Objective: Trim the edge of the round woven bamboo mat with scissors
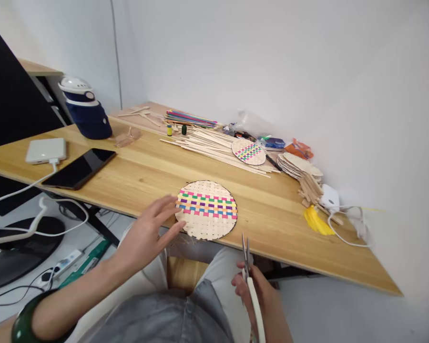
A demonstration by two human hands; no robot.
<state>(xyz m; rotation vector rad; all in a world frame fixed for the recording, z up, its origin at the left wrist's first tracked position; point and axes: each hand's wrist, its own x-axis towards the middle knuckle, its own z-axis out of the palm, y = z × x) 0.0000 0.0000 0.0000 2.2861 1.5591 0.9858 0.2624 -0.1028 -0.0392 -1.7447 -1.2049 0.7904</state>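
Note:
A round woven disc [207, 226] of pale strips, crossed by a band of pink, green, yellow, purple, orange and blue checks, lies flat at the table's near edge. My left hand [153, 224] is beside it with fingers apart, the fingertips at or just over its left rim; I cannot tell if they press on it. My right hand [259, 290] holds a pair of scissors [248, 262] with white handles below the table edge, right of the disc. The blades point up and away, slightly parted. Part of the handles is hidden by the fingers.
Farther back lie long pale strips [210, 147], a second woven disc [249, 152] and coloured strips [191, 118]. Pale round pieces [300, 166] and a yellow bundle [316, 220] are at right. A phone [80, 168], a power bank [46, 150] and a blue flask [86, 112] stand left.

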